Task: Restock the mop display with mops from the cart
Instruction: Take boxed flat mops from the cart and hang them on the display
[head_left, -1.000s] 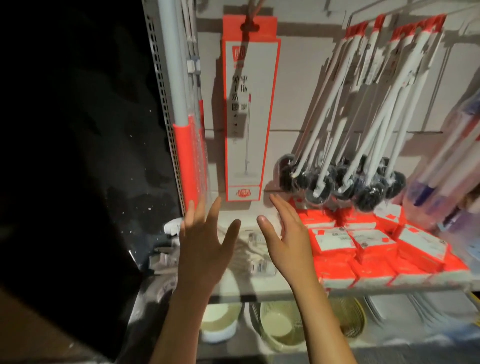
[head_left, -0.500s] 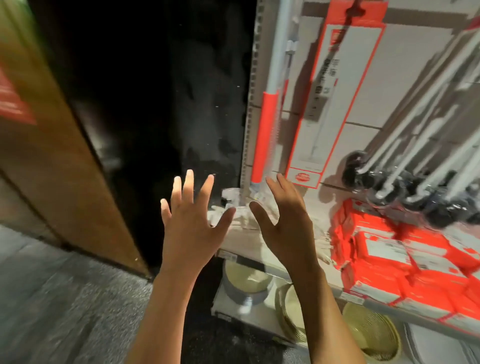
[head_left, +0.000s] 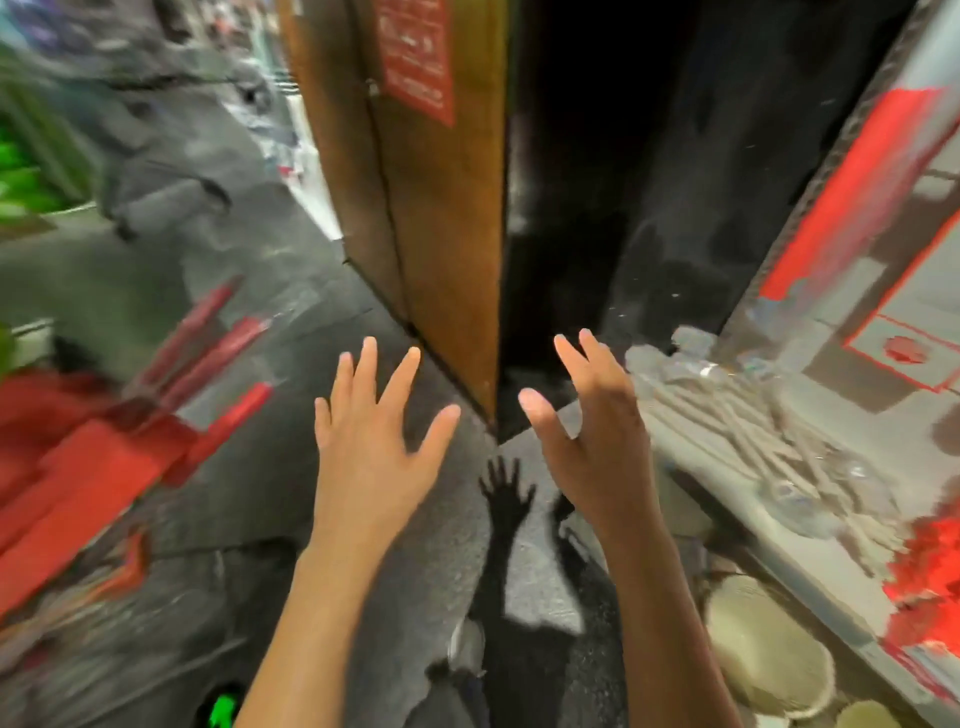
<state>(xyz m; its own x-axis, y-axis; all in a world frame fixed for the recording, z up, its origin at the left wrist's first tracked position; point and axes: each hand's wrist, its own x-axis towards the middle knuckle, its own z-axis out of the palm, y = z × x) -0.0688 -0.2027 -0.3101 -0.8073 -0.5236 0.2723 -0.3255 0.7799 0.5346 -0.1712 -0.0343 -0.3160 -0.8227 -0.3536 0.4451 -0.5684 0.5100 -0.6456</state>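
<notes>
Red and grey blur on the left, streaked by camera motion, looks like the boxed stock (head_left: 88, 467) lying low beside the grey floor (head_left: 249, 499); I judge these to be the mops waiting on the cart, though the smear hides the cart itself. Both hands are raised in mid-air with nothing in them: the left hand (head_left: 371, 441) has its fingers spread wide, the right hand (head_left: 592, 431) is held edge-on with straight fingers, and the two are apart, touching nothing. On the right stands the display (head_left: 841, 244), where a red-sleeved pole and a red-edged white box hang against the back panel, above a shelf (head_left: 810, 613) carrying pale bundled goods. A brown wooden panel (head_left: 431, 208) with a red notice rises at the far middle. As I read it, the work is between trips: some stock hangs on the display, neither hand carries a mop, and the next package has yet to be picked from the left.
</notes>
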